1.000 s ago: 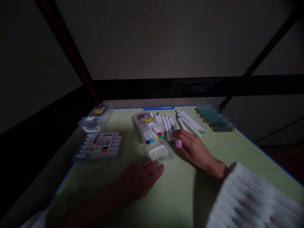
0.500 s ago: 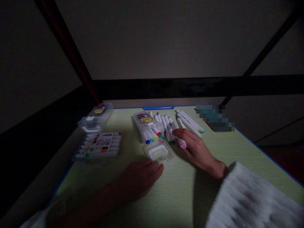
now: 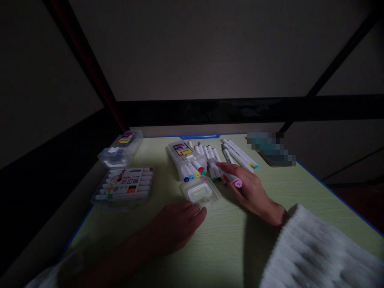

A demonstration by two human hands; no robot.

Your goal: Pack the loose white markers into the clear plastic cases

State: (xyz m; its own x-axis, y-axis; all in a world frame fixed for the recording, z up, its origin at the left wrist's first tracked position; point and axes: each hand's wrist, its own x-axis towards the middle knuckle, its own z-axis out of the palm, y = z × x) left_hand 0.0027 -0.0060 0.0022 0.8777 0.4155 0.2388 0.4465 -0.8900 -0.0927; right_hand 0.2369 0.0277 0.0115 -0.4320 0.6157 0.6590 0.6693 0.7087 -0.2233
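My right hand is closed round a white marker with a pink end. The marker lies tilted, its pink end towards me, beside several other white markers. At the table's middle lies a clear plastic marker case, several markers inside showing blue, teal, yellow, red and green ends. Its clear lid is folded open towards me. My left hand is closed at the lid's near edge, thumb and finger against it; the other fingertips are hidden.
On the left lie another clear case and a flat case full of markers. More loose markers lie at the back right, near a blurred-out flat object. The table has a blue edge; a wall stands behind.
The pink-ended marker in my right hand has turned, its near end swinging slightly right. My left hand, the case and its lid look unmoved.
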